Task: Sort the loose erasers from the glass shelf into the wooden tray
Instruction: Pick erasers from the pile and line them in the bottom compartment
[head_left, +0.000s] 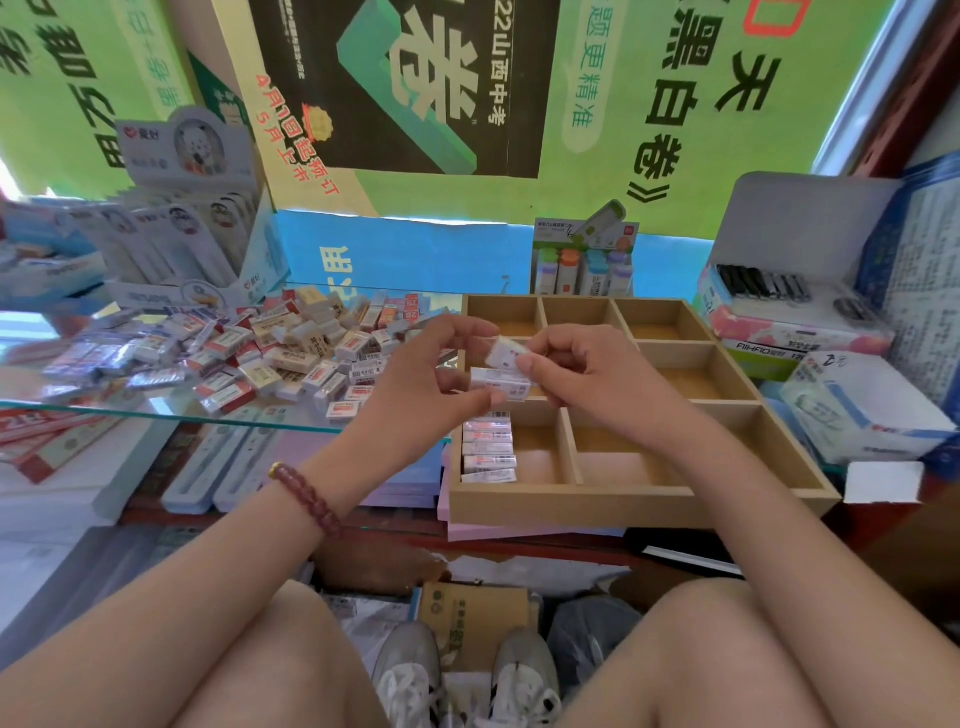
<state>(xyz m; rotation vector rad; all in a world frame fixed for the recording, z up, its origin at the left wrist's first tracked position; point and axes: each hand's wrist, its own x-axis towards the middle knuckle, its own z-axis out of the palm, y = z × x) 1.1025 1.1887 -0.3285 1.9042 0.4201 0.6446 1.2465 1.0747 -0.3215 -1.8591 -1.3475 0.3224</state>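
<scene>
A heap of loose wrapped erasers (291, 353) covers the glass shelf (156, 410) on the left. To its right stands the wooden tray (639, 501), divided into compartments; its near-left compartment holds a row of several white erasers (488, 453). Above the tray's left side, my left hand (421, 384) holds a white eraser (498, 382) between thumb and fingers. My right hand (587, 374) pinches a second white eraser (506, 353), tilted, just above the first. The other tray compartments look bare.
A display box of boxed erasers (192, 228) stands behind the heap. Correction tapes (584, 265) stand behind the tray, and stacked stationery boxes (800, 322) sit to its right. Below the shelf are pen cases (223, 462) and pastel notebooks; my knees and shoes are at the bottom.
</scene>
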